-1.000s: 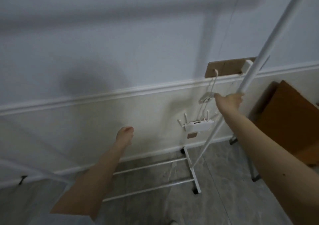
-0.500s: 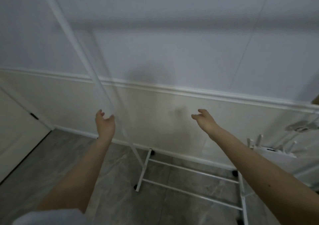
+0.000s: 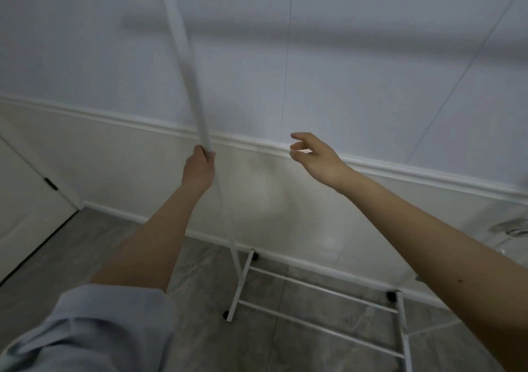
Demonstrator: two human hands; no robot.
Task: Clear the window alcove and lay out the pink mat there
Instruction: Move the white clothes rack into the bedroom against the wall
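Clearly, at 9 o'clock a pale door (image 3: pixel 25 200) meets the grey tiled floor (image 3: pixel 85 243). Left hand (image 3: pixel 198 168) forms a clenched grip round the white metal upright pole of a wheeled garment rack (image 3: pixel 197 114), which rises toward 12 o'clock out of that grip and drops below it to the white base rails (image 3: pixel 314 300) at 5 o'clock. Right hand (image 3: pixel 317 157) is released, fingers spread, well apart from the pole at 3 o'clock, touching nothing. No pink mat is in view.
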